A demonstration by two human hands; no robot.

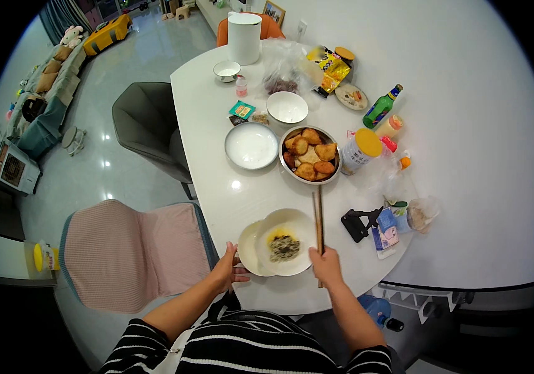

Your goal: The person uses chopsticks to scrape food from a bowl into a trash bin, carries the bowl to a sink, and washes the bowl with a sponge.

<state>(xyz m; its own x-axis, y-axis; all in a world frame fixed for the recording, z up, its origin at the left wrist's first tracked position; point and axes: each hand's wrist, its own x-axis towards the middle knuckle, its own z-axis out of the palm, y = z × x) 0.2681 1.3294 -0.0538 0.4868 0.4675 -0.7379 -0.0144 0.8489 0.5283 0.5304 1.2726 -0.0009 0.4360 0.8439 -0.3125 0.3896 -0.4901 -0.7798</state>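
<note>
My right hand [326,267] is closed around a pair of long chopsticks [319,218], which point away from me beside a white bowl [304,265]. In that bowl lies a grey-and-dark chopped mixture [284,248] with yellow, egg-like liquid at its far side. A pale cream dish [248,249] shows at the bowl's left, partly covered by it. My left hand [226,269] is at this dish's left rim, thumb and fingers apart; whether they touch it I cannot tell.
Beyond are a steel bowl [286,172] of fried golden pieces, a white plate [251,146] and an empty white bowl [287,107]. At right stand a yellow-lidded can [359,153], a green bottle [382,107] and a black stand [359,224]. A pink chair [136,252] adjoins the table's left.
</note>
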